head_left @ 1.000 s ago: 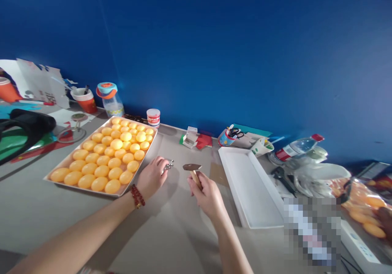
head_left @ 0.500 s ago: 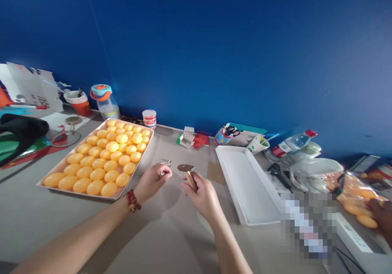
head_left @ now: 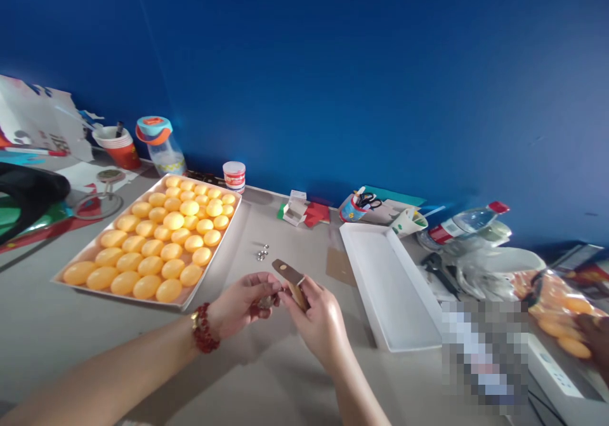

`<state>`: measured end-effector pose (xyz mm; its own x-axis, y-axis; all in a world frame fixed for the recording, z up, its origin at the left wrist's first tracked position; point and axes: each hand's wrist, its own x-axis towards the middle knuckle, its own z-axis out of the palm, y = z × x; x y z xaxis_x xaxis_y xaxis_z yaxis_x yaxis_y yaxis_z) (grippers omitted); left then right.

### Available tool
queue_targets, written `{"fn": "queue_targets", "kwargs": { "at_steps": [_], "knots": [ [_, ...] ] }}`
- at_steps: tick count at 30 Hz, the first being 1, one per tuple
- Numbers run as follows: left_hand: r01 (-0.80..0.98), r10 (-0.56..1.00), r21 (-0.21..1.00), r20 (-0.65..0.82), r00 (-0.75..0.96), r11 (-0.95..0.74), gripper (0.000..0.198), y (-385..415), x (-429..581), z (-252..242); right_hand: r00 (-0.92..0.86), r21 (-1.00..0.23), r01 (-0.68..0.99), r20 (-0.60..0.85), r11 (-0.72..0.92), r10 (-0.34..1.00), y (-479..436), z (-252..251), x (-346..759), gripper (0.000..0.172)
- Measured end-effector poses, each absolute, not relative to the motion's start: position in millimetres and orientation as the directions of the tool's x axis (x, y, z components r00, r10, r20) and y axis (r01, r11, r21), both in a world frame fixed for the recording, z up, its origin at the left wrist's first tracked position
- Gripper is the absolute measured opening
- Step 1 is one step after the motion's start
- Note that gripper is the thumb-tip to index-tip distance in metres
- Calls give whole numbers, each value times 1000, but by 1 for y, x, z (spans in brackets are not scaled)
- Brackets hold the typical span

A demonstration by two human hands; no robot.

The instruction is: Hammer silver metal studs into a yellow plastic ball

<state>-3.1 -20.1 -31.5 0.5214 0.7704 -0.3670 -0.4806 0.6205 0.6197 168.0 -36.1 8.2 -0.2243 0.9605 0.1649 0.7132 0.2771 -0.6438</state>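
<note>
In my right hand [head_left: 323, 318] is a wooden-handled tool [head_left: 287, 273] with a dark flat head, which looks like a small hammer. My left hand [head_left: 250, 305] is closed beside it, its fingers curled round a small metallic piece [head_left: 267, 300] that is mostly hidden. The fingertips of both hands meet or nearly meet. Several small shiny metal pieces [head_left: 262, 254] lie on the grey table just beyond my left hand. Left of my hands is a shallow tray [head_left: 191, 299] filled with rows of orange balls [head_left: 150, 265].
A white tray [head_left: 394, 286] stands to the right. Along the blue wall are a small tub [head_left: 234, 177], an opened little box [head_left: 294, 212], a pen cup [head_left: 353, 208] and a plastic bottle [head_left: 469, 221]. Another person's hand [head_left: 594, 334] is at the right edge, near bagged orange balls.
My left hand has moved away from the loose metal pieces, toward me and the right hand. The tool's head has tilted, and the camera view has shifted slightly.
</note>
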Motion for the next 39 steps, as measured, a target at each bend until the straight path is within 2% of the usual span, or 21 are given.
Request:
{"fn": "queue_targets", "kwargs": {
  "at_steps": [4,7,12,15,18,27,31,39],
  "knots": [
    [-471,788,658,-333,518,587,18,-22,-2,-30,-219,-652,714,139,256,966,-35,12,168,11],
    [-528,813,648,-270,515,549,24,-22,0,-28,-228,-726,653,84,216,970,-33,16,171,11],
    [-600,875,687,-111,470,410,13,-21,-1,-22,-289,-927,373,-77,38,954,-33,23,178,12],
    [-584,906,745,-63,419,322,15,-22,-2,-21,-320,-970,226,-157,-85,934,-34,25,177,16],
    [-579,932,773,-45,359,260,23,-23,-2,-24,-327,-981,150,-164,-120,931,-34,23,174,20],
    [-529,957,828,-32,287,186,31,-26,-2,-31,-384,-987,69,-161,-145,909,-34,17,171,20],
    [-537,948,830,32,317,151,32,-28,1,-35,-377,-985,91,-169,-146,910,-36,23,168,18],
    [-557,916,805,42,399,206,37,-33,-1,-22,-289,-987,110,-144,-117,946,-37,26,167,18]
  ]
}}
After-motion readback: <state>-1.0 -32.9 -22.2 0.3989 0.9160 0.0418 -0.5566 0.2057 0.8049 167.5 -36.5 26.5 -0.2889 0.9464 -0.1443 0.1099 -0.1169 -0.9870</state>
